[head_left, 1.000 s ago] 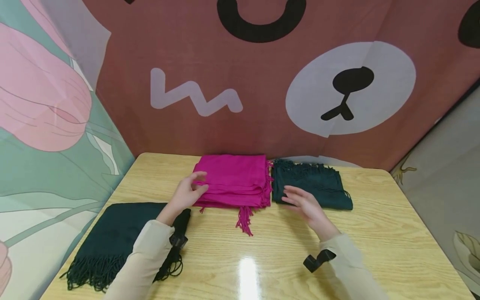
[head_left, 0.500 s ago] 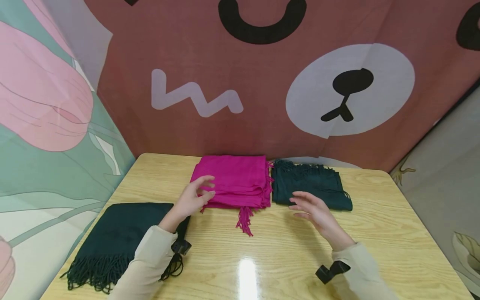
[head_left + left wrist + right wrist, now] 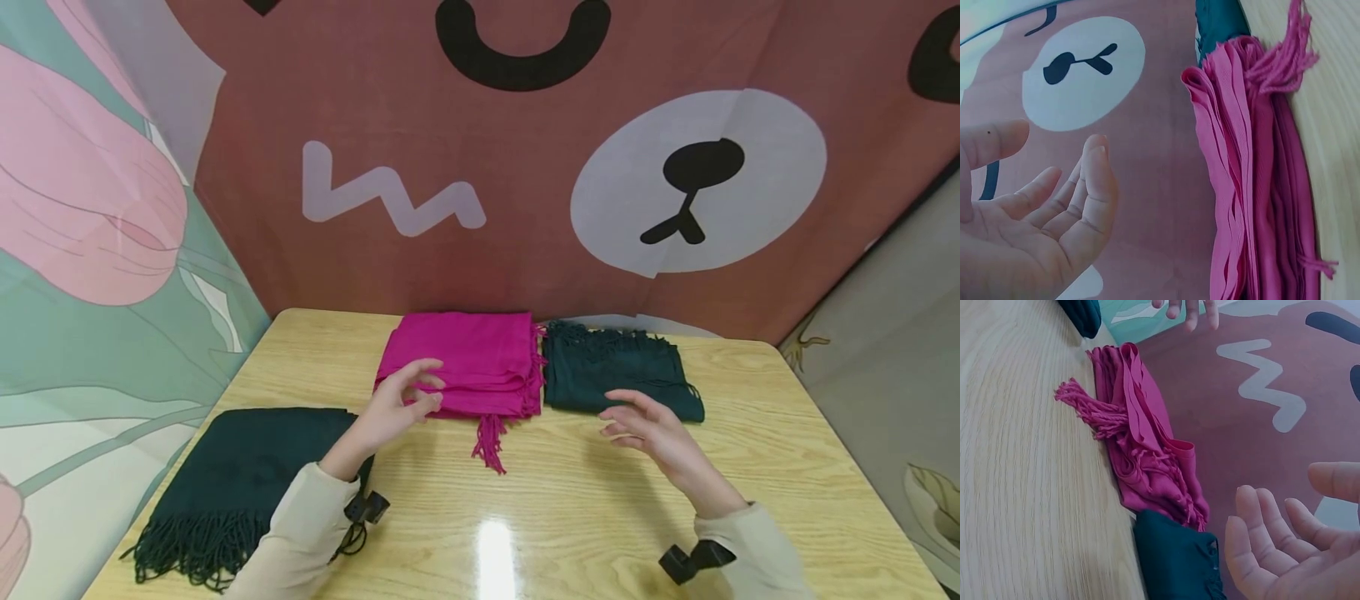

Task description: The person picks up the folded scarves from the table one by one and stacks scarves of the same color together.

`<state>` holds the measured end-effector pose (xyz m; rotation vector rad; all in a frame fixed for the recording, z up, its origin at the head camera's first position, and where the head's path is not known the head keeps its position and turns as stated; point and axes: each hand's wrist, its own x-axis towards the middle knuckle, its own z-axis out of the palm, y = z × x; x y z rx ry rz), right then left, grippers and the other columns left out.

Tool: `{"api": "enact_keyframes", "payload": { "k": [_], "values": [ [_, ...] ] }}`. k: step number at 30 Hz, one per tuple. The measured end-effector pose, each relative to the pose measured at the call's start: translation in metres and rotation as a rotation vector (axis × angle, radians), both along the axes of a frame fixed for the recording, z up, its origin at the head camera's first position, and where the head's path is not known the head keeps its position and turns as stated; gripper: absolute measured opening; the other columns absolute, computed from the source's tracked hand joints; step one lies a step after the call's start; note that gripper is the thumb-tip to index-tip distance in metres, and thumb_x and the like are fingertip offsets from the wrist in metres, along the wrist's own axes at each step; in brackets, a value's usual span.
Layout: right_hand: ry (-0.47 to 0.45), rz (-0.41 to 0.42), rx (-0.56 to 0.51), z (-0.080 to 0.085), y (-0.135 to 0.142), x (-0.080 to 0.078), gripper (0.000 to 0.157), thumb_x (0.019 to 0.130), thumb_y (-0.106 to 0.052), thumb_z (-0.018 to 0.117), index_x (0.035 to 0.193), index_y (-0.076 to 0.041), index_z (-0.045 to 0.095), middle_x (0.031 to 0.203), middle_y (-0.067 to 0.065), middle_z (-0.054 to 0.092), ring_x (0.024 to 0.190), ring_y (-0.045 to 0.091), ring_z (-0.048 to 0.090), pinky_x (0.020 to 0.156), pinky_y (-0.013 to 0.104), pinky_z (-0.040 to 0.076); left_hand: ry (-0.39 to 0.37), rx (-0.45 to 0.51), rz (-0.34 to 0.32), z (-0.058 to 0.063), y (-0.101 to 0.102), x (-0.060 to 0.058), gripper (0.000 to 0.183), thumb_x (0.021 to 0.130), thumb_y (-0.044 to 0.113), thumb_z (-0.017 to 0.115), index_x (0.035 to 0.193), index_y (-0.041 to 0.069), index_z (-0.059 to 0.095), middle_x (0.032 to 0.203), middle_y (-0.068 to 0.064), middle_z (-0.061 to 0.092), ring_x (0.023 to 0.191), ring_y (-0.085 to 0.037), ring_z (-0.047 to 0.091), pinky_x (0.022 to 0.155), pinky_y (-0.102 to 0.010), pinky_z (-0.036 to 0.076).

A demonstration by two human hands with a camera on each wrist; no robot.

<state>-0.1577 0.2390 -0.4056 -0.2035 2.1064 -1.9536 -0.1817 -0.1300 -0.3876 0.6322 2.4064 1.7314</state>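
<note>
A folded magenta scarf (image 3: 465, 346) with a fringed edge lies at the back middle of the table; one tassel bunch hangs toward the front. My left hand (image 3: 390, 408) hovers above its front left part, fingers loosely bent and holding nothing. To the right of it lies a folded dark green scarf (image 3: 611, 371), its fringe along the back. Near this one's front edge my right hand (image 3: 652, 429) is raised, fingers relaxed, with nothing in it. In the left wrist view the magenta scarf's layered folds (image 3: 1254, 175) stand apart from the hand.
Another dark green fringed scarf (image 3: 232, 467) lies folded at the table's left, partly hidden by the left sleeve (image 3: 300, 533). The wooden table (image 3: 570, 517) meets a bear-print cloth (image 3: 510, 250) at its back edge. A small black wrist camera (image 3: 693, 560) sits at the right wrist.
My right hand has drawn right and toward the front, away from the green scarf's left part. The left hand has shifted slightly right and forward. All scarves lie as before.
</note>
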Motion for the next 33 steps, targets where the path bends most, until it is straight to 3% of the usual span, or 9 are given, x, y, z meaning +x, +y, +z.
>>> {"api": "enact_keyframes", "payload": {
  "k": [6, 11, 17, 23, 33],
  "values": [
    [0.015, 0.012, 0.023, 0.001, 0.007, 0.005, 0.023, 0.096, -0.019, 0.047, 0.118, -0.018, 0.048, 0.096, -0.001, 0.062, 0.086, 0.018, 0.062, 0.075, 0.032, 0.050, -0.029, 0.047, -0.038, 0.003, 0.007, 0.006, 0.043, 0.089, 0.004, 0.055, 0.130, 0.003, 0.042, 0.108, -0.020, 0.056, 0.085, -0.030, 0.060, 0.066, -0.035, 0.051],
    [0.039, 0.029, -0.003, 0.002, 0.012, 0.008, 0.023, 0.096, -0.016, 0.047, 0.118, -0.020, 0.049, 0.096, 0.001, 0.063, 0.083, 0.017, 0.062, 0.073, 0.032, 0.051, -0.047, 0.059, -0.069, 0.004, 0.014, 0.009, 0.043, 0.089, 0.004, 0.055, 0.130, 0.004, 0.042, 0.108, -0.020, 0.055, 0.082, -0.027, 0.060, 0.065, -0.034, 0.051],
    [0.053, 0.059, -0.047, 0.003, 0.018, 0.010, 0.024, 0.097, -0.013, 0.045, 0.117, -0.023, 0.050, 0.096, 0.000, 0.063, 0.083, 0.018, 0.062, 0.073, 0.031, 0.051, -0.061, 0.092, -0.098, 0.003, 0.022, 0.010, 0.043, 0.090, 0.005, 0.055, 0.131, 0.004, 0.042, 0.109, -0.019, 0.055, 0.083, -0.023, 0.062, 0.065, -0.035, 0.051],
    [0.053, 0.031, -0.028, 0.003, 0.025, 0.007, 0.024, 0.096, -0.014, 0.045, 0.116, -0.026, 0.050, 0.096, -0.001, 0.063, 0.084, 0.018, 0.062, 0.073, 0.031, 0.051, -0.083, 0.135, -0.119, 0.003, 0.033, 0.007, 0.044, 0.090, 0.005, 0.054, 0.132, 0.007, 0.040, 0.109, -0.017, 0.055, 0.086, -0.026, 0.061, 0.066, -0.035, 0.051],
    [0.055, -0.009, -0.032, 0.001, 0.041, 0.002, 0.028, 0.097, -0.014, 0.043, 0.120, -0.030, 0.044, 0.097, -0.006, 0.063, 0.088, 0.012, 0.062, 0.073, 0.028, 0.050, 0.012, 0.157, -0.110, 0.006, 0.055, 0.003, 0.046, 0.088, 0.003, 0.056, 0.132, 0.005, 0.041, 0.107, -0.018, 0.056, 0.085, -0.024, 0.059, 0.067, -0.035, 0.052]
  ]
}}
